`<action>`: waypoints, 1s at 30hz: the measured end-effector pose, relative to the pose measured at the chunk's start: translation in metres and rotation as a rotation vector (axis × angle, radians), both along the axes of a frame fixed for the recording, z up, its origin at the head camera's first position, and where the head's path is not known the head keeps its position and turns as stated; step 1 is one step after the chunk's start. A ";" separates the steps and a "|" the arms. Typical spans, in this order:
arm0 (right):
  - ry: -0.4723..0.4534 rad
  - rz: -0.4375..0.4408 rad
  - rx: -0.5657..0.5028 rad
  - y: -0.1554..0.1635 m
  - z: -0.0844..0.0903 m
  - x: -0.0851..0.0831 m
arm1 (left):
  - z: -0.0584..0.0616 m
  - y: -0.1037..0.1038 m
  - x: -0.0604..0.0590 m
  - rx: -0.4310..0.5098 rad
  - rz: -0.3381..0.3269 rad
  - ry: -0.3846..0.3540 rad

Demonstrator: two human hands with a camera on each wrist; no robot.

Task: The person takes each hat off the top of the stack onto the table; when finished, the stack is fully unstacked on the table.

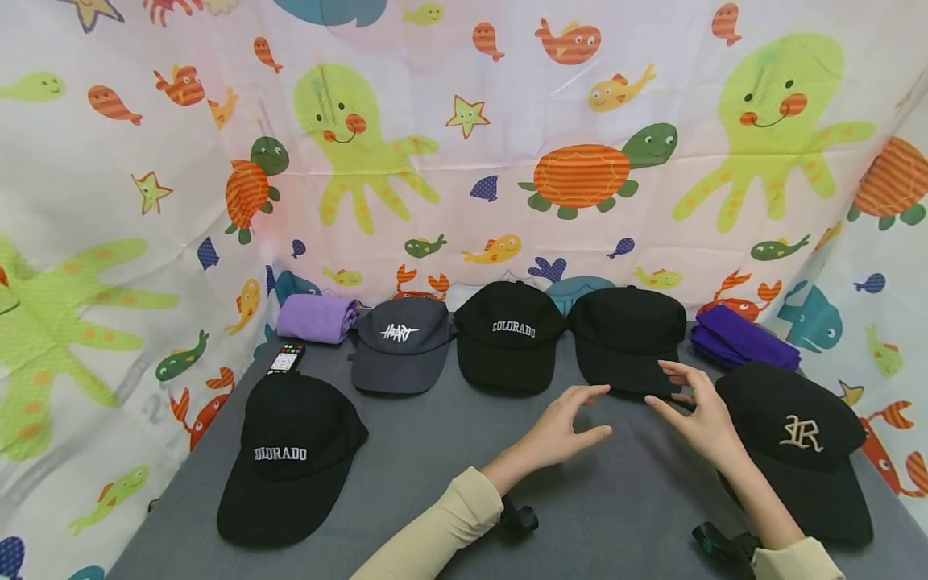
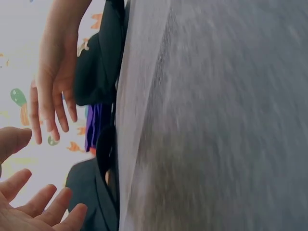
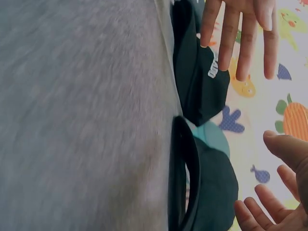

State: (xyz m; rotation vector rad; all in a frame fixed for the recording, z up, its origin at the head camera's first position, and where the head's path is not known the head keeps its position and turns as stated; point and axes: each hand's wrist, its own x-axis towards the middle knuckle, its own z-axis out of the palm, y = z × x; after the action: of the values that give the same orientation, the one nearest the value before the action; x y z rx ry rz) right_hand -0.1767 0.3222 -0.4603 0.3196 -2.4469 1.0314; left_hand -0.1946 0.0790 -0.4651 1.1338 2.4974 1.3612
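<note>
Five caps lie on a grey table. My left hand and right hand hover open just in front of the brim of a plain black cap, holding nothing. The right hand is beside a black cap with a cream emblem. In the left wrist view my left hand faces the right hand, with the plain cap beyond. The right wrist view shows my right hand, the left hand's fingers and the plain cap.
A black COLORADO cap and a grey HEART cap sit in the back row, and another COLORADO cap lies front left. A remote, lilac cloth and dark purple cloth lie near a sea-animal curtain.
</note>
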 end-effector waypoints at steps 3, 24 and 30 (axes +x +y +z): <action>-0.031 0.014 -0.004 -0.008 -0.001 -0.005 | 0.000 -0.011 -0.004 0.009 0.029 0.005; -0.123 0.134 -0.055 -0.064 -0.019 -0.038 | -0.012 -0.081 -0.040 0.004 0.175 0.103; -0.180 0.162 -0.082 -0.079 -0.023 -0.050 | -0.014 -0.095 -0.050 0.015 0.227 0.096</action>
State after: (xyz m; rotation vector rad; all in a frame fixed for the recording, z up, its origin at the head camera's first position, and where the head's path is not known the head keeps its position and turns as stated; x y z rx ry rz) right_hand -0.2266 0.2437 -0.4832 0.4207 -2.5619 1.2752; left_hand -0.2449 -0.0159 -0.4793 0.9637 2.7614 1.4100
